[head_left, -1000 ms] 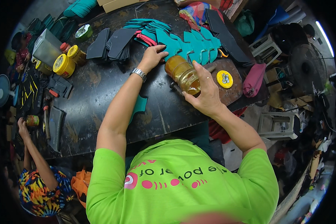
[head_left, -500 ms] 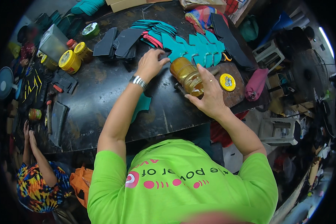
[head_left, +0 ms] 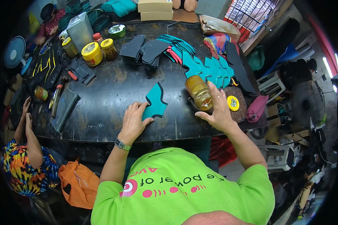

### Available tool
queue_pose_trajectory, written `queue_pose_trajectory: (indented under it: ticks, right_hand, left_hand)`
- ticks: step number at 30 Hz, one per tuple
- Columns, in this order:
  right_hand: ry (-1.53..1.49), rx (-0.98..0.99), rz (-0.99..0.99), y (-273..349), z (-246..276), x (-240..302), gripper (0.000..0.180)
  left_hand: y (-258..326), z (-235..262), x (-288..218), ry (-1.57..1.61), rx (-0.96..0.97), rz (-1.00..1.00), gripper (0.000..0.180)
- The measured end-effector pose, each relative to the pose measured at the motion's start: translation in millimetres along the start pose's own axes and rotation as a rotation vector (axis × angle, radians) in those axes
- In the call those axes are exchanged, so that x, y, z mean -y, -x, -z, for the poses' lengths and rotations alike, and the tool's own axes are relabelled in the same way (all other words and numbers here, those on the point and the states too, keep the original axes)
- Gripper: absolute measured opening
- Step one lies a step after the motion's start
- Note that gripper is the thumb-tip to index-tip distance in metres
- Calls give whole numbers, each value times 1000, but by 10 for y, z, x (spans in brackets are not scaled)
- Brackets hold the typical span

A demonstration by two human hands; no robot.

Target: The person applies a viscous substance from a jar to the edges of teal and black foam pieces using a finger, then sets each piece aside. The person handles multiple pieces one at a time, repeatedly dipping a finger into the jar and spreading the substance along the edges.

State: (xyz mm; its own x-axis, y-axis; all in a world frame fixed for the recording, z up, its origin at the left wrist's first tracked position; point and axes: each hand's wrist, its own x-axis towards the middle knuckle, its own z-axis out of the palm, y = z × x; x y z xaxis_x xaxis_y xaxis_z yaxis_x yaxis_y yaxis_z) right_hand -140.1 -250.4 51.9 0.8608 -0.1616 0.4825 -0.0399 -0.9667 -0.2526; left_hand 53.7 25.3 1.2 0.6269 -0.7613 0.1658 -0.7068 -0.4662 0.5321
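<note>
My left hand lies flat on the near end of a teal cut piece with a black edge, pressing it onto the dark worktable. My right hand grips an amber glue jar that stands tilted on the table, its mouth uncapped. A yellow lid lies just right of that hand. Behind the jar, a row of overlapping teal pieces is spread out.
Stacks of black and teal pieces lie at the table's middle back. Yellow-lidded jars and a clear container stand back left. Another person in a patterned shirt sits at lower left. An orange bag hangs below the table.
My left hand has drawn back from the far teal stack to the table's near edge, bringing one teal piece with it. The right hand still holds the jar.
</note>
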Motion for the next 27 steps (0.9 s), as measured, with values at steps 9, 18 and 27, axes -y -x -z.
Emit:
queue_pose_trajectory:
  ticks: [9,18,27]
  right_hand:
    - [-128,-180,-50,146,408,173,49]
    - [114,103,-169,333,119,212,56]
    - [264,145,-68,382,57,175,56]
  left_hand:
    - [-190,-54,177,99,-9,-8,69]
    - [-110,-99,-64,1083,18,214,75]
    - [47,-242,-143,1688,161,459,61]
